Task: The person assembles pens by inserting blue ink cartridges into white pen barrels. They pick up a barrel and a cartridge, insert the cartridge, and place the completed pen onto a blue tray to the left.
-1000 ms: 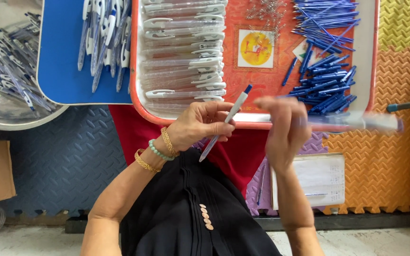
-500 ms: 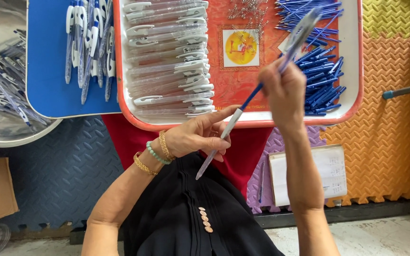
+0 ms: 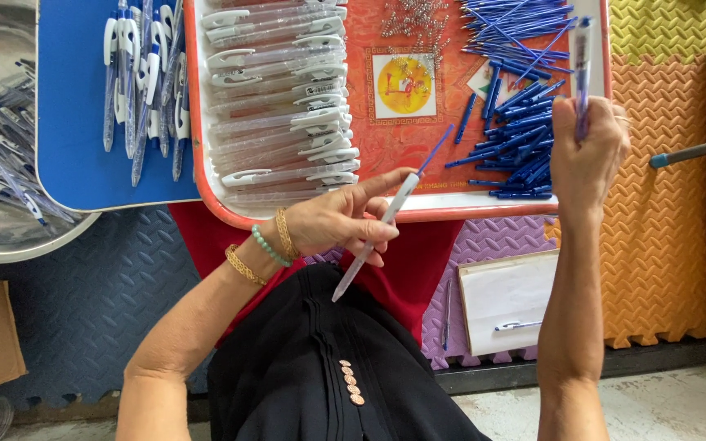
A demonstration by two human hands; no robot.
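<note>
Raised since the earlier frame, the right hand [image 3: 586, 151] now stands upright over the far right of the orange tray [image 3: 386, 135], where half a second ago it was tilted over the tray's middle; the left hand [image 3: 341, 220] has barely shifted.

Left grip: thumb and fingers pressed together on a clear pen barrel [image 3: 373, 237] with a blue refill [image 3: 435, 149] projecting from its upper end; the barrel slants down toward the lap, in front of the tray's near rim.

Right grip: fingers closed around a second clear barrel [image 3: 582, 61], held vertically above the loose blue refills [image 3: 520, 131].

Tray contents: a stacked row of clear barrels with white clips [image 3: 279, 106] on the left, a scatter of small metal springs [image 3: 414, 16] at the top centre, and the refill pile on the right.

Beyond the tray: a blue bench [image 3: 75, 155] carrying a row of assembled blue-and-white pens [image 3: 145, 73], and a metal basin [image 3: 2, 220] at far left holding many more pens.

Progress, as a judgement: many pens appear finished, yet large stocks of barrels, refills and springs remain, so the assembly seems well short of done; the pen in the left hand is only partly put together.
</note>
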